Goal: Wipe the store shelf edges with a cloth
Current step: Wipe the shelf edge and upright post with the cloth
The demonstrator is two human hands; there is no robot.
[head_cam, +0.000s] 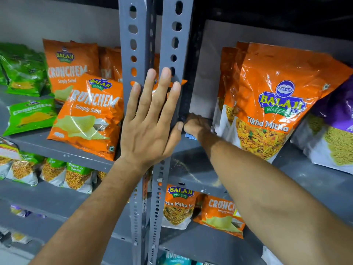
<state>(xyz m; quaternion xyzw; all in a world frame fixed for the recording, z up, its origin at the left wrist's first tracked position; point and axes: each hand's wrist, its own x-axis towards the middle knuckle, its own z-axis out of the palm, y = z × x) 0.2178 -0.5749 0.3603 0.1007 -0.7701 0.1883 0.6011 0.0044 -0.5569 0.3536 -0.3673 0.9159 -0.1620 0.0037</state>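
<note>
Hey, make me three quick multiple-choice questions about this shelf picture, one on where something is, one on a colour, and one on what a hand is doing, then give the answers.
1. Where is the right hand?
A. At the back of the shelf beside the upright post
B. On the floor
C. On a green packet

2. What colour is the Tikha Mitha packet top?
A. Blue
B. Orange
C. Black

3. How is the left hand?
A. In a fist
B. Gripping a packet
C. Open, fingers spread flat on the upright post

Answers: A, its fist sits deep on the shelf by the post, a bit of blue cloth beneath; B, orange above the logo; C, palm against the posts.
</note>
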